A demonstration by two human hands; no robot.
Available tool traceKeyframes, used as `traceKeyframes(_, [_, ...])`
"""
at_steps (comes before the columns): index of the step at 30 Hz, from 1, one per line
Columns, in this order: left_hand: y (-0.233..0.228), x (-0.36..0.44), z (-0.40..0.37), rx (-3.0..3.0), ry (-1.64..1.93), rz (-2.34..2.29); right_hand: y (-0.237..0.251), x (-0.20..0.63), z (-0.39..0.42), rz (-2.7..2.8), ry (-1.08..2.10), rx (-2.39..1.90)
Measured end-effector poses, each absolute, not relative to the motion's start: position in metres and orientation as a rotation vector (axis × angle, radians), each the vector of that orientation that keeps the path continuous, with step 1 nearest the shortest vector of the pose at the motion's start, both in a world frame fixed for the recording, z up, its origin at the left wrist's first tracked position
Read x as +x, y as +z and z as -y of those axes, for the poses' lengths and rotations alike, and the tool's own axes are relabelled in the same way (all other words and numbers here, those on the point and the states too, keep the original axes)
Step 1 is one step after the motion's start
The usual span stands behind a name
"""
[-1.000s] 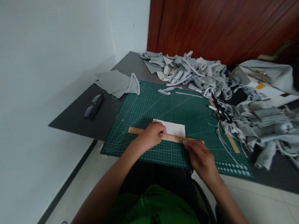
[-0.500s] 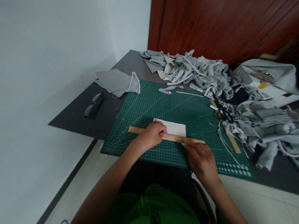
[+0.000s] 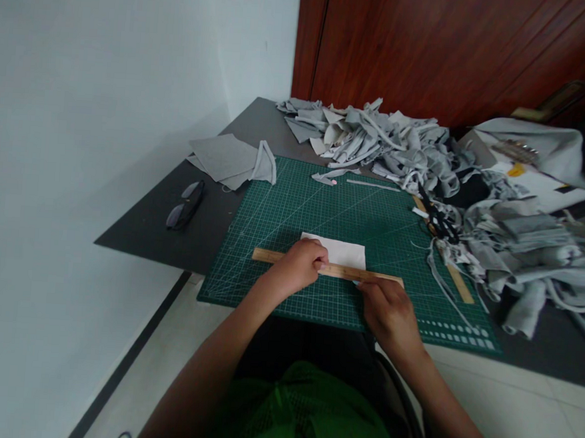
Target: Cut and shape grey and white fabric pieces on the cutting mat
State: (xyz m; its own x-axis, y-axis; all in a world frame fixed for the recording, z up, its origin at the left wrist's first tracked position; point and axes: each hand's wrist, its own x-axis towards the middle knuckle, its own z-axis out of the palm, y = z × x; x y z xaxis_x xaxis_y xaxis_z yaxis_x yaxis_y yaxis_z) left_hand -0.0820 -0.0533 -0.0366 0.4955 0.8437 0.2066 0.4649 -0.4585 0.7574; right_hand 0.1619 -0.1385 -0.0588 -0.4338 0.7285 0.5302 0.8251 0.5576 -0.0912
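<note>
At frame centre, the left hand [image 3: 296, 267] presses its curled fingers on a wooden ruler [image 3: 341, 271] lying over white fabric [image 3: 343, 251]. The right hand [image 3: 389, 310] — fingers closed on something too small to identify — touches the ruler's near edge on the green cutting mat [image 3: 283, 205].

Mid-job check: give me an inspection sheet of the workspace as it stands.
Surface: dark table with a green cutting mat on it.
Job's things: wooden ruler lies across a white fabric piece.
Clutter: grey fabric scraps heaped at the back and right; folded grey pieces; glasses; scissors; second ruler.
Grippers: left hand presses on the ruler; right hand is at the ruler's near edge, its grip hidden.
Cables: nothing seen.
Surroundings: white wall, wooden door.
</note>
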Motion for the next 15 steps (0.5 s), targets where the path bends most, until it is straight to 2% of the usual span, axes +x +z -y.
traceKeyframes(15, [-0.036,-0.081,0.053,2.113,0.748,-1.099,-0.053,0.135,0.133,2.299,-0.176,-1.2])
